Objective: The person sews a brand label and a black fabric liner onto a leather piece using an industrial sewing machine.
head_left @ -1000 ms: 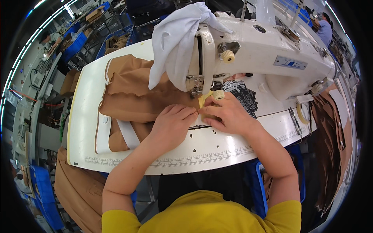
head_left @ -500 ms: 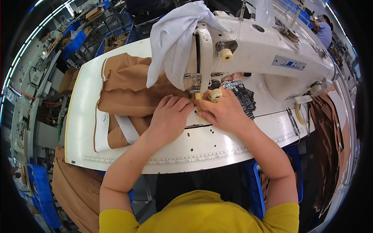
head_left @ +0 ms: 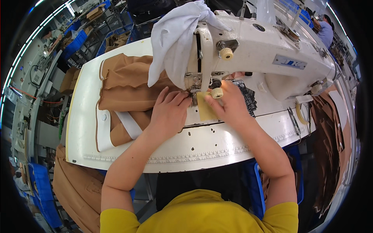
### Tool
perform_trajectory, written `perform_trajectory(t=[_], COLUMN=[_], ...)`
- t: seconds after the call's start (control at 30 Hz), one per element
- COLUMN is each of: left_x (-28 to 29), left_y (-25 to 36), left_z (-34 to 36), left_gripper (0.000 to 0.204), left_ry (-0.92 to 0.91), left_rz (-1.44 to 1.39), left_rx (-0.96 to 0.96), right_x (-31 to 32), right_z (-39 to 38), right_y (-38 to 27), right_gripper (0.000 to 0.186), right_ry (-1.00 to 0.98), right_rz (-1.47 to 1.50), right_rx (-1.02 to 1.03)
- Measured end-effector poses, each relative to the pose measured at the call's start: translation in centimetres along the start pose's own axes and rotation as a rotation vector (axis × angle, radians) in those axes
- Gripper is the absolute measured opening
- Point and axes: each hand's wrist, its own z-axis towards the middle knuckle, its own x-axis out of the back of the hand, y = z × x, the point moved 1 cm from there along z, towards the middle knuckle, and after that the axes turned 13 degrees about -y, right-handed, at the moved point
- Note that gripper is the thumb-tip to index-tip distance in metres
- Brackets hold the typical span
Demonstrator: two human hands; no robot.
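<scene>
Brown fabric (head_left: 128,93) with a white facing (head_left: 104,134) lies left of the white sewing machine (head_left: 279,42). My left hand (head_left: 169,114) rests open on the fabric, fingers spread with tips just left of the presser foot (head_left: 194,99). My right hand (head_left: 229,105) is open beside a cream knob (head_left: 217,92), thumb at the yellow guide plate (head_left: 206,110) and other fingertips partly hidden. Behind that hand is a pile of small dark patterned pieces (head_left: 248,97). A white cloth (head_left: 167,42) drapes over the machine head.
Tweezers (head_left: 294,122) and a roll of tape (head_left: 302,113) sit at the right of the table (head_left: 194,159). Brown fabric piles flank the table (head_left: 74,182) (head_left: 326,128). Blue bins (head_left: 39,190) stand around, and a co-worker (head_left: 325,30) is at the upper right.
Both hands have moved farther back toward the needle area and apart; the left fingers have spread. The fabric's inner edge has shifted a little, and more of the yellow plate shows.
</scene>
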Motion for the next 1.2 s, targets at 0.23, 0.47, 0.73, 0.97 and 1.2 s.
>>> perform_trajectory(t=[0.23, 0.47, 0.73, 0.97, 1.2], left_x=[-0.1, -0.1, 0.1, 0.8, 2.5], left_y=[0.0, 0.1, 0.0, -1.4, -10.7], left_z=[-0.1, -0.1, -0.2, 0.0, -4.1], left_gripper=[0.028, 0.025, 0.025, 0.024, 0.017], left_ry=[0.013, 0.032, 0.006, -0.086, 0.08], left_rz=[-0.022, -0.073, -0.1, -0.111, 0.157], left_rx=[-0.002, -0.024, -0.002, 0.121, 0.62], right_x=[1.2, 1.2, 1.6, 1.6, 1.5], right_z=[0.6, 1.1, 0.1, -0.1, 0.0], right_y=[1.4, 1.9, 1.0, 1.1, 1.2], right_gripper=[0.021, 0.027, 0.024, 0.017, 0.018], right_ry=[0.26, 0.318, 0.253, 0.152, 0.091], right_rz=[0.617, 0.728, 0.434, 0.189, 0.103], right_rx=[-0.212, -0.324, -0.176, 0.07, 0.09])
